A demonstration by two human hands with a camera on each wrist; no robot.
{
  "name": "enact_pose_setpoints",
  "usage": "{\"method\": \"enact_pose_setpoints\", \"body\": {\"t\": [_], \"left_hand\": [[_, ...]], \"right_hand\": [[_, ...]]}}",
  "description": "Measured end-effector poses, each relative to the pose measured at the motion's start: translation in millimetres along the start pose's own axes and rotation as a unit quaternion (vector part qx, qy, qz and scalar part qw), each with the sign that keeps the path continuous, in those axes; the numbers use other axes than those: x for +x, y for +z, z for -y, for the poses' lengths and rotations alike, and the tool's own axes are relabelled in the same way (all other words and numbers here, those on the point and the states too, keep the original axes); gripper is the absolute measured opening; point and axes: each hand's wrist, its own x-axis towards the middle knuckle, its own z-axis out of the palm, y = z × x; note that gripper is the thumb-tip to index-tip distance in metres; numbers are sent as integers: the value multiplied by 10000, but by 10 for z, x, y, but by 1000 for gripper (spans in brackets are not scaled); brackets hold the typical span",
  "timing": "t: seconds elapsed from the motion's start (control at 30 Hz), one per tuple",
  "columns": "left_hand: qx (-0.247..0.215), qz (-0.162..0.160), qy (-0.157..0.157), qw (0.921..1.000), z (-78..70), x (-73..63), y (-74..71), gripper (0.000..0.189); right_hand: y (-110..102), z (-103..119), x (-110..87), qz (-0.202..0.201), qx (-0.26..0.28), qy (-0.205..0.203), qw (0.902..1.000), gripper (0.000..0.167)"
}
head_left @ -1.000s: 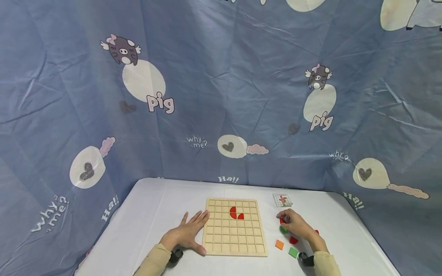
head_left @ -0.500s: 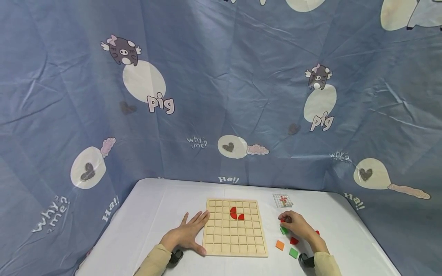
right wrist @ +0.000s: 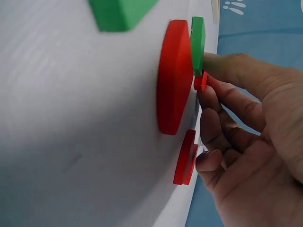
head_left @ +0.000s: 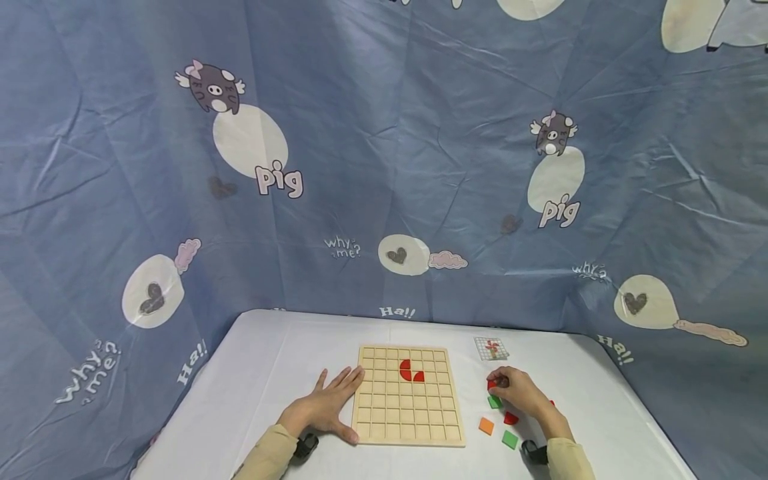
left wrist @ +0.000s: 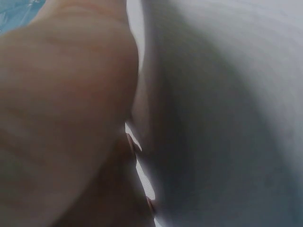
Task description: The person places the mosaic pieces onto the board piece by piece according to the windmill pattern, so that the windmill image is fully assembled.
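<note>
My left hand [head_left: 324,405] lies flat with fingers spread against the left edge of a wooden grid board [head_left: 401,421]. Several red quarter-circle pieces [head_left: 406,375] sit in the board's upper cells. Right of the board, my right hand [head_left: 521,391] pinches a small red piece [right wrist: 200,81] between thumb and fingers, low over the table. Right by the thumb is a green tile [right wrist: 198,46]. Nearer the wrist camera lies a red rounded piece [right wrist: 175,78], and more red pieces [right wrist: 185,158] lie beneath the curled fingers. The left wrist view shows mostly blurred palm [left wrist: 61,109] and cloth.
An orange square tile [head_left: 487,426] and a second green tile [head_left: 510,439] lie on the white table [head_left: 288,353] in front of the right hand. Behind it rests a gridded pattern card [head_left: 491,349]. A blue printed curtain [head_left: 360,167] hangs around the table.
My right hand has shifted slightly right, and the red piece at its fingertips and the green tile beside it show more. The left hand stays put on the board's edge.
</note>
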Motion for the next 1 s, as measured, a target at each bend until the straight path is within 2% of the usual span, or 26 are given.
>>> {"method": "enact_pose_setpoints", "body": {"t": [0.77, 1.0], "left_hand": [[27, 0, -8, 10000, -10, 3, -8, 131], [31, -16, 20, 10000, -4, 2, -7, 130]], "right_hand": [[16, 4, 21, -230, -51, 132, 9996, 22], [45, 79, 33, -341, 4, -58, 9994, 21]]}}
